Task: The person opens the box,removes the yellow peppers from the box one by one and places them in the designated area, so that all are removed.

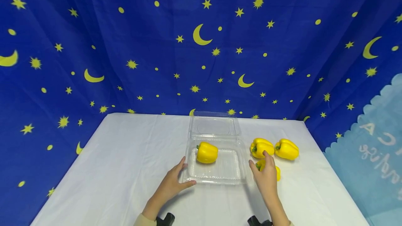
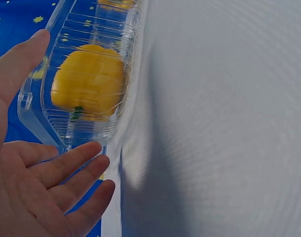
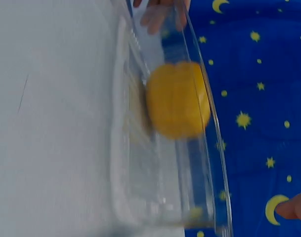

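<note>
A clear plastic clamshell container (image 1: 220,179) lies with its lid folded back on the white table. Inside its left part is a yellow bell pepper (image 1: 207,152), also visible through the wall in the left wrist view (image 2: 88,81). My left hand (image 1: 169,183) is at the container's front left corner, thumb and fingers spread around it; whether they press on it I cannot tell. To the right of the container, my right hand (image 1: 266,177) is over a second yellow bell pepper (image 1: 278,173), partly covering it. Thumb and index finger stand apart, with nothing seen between them.
Two more yellow bell peppers, one nearer the container (image 1: 261,146) and one farther right (image 1: 287,149), lie just behind my right hand. The container's lid (image 1: 215,125) reaches toward the table's back edge. A blue curtain (image 1: 157,44) with stars and moons hangs behind.
</note>
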Demonstrator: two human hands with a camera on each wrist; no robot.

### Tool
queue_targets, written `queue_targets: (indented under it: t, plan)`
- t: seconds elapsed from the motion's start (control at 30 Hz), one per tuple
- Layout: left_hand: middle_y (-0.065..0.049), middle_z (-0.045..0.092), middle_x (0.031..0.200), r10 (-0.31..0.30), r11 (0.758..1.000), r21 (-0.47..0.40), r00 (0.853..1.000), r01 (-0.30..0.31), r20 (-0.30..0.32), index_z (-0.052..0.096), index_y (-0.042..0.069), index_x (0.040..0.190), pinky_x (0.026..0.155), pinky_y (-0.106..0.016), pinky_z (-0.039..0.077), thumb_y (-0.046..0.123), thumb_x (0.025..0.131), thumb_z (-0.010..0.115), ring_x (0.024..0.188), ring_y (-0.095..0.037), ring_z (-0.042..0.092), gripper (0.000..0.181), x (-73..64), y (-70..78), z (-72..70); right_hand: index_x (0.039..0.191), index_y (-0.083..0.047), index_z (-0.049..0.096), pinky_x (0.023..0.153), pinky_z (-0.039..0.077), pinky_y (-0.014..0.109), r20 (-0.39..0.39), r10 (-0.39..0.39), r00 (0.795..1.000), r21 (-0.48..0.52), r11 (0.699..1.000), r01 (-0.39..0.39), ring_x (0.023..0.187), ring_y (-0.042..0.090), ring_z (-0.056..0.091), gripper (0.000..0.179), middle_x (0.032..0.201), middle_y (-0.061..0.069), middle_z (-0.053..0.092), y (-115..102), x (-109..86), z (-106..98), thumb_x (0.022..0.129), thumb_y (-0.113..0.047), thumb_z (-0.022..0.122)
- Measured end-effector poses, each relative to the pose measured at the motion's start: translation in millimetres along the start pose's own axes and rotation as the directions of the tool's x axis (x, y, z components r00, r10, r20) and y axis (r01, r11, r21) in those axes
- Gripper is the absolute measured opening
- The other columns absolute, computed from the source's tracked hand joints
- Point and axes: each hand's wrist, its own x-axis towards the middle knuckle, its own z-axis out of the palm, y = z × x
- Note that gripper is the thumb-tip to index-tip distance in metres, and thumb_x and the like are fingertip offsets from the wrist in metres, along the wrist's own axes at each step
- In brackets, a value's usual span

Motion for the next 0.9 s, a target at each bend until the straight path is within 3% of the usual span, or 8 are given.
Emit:
queue_targets:
  t: [0.47, 0.9]
  plan:
    - [-0.018, 0.052, 0.139, 0.002, 1.000, 0.010, 1.000, -0.002, -0.006, 0.026, 0.001, 0.149, 0.113, -0.058, 0.030, 0.040, 0.074, 0.079, 0.135, -0.041, 0.039, 0.099, -0.1, 1.3, -1.0, 0.132, 0.013, 0.044, 0.106, 0.039, 0.057, 0.094, -0.007, 0.996, 0.019, 1.000, 0.005, 0.125, 0.046, 0.046, 0.060, 0.131, 0.031, 0.050, -28.9, 0.2, 42.7, 0.086, -0.018, 0.068]
    - [-0.018, 0.052, 0.139, 0.008, 1.000, 0.023, 1.000, -0.007, -0.006, 0.026, 0.002, 0.149, 0.112, -0.059, 0.031, 0.042, 0.074, 0.078, 0.135, -0.042, 0.040, 0.099, -0.4, 0.1, -0.5, 0.127, 0.016, 0.046, 0.099, 0.046, 0.055, 0.095, -0.015, 0.995, 0.117, 0.993, 0.004, 0.115, 0.045, 0.054, 0.062, 0.120, 0.031, 0.056, -49.0, -0.5, 77.7, 0.081, -0.015, 0.073]
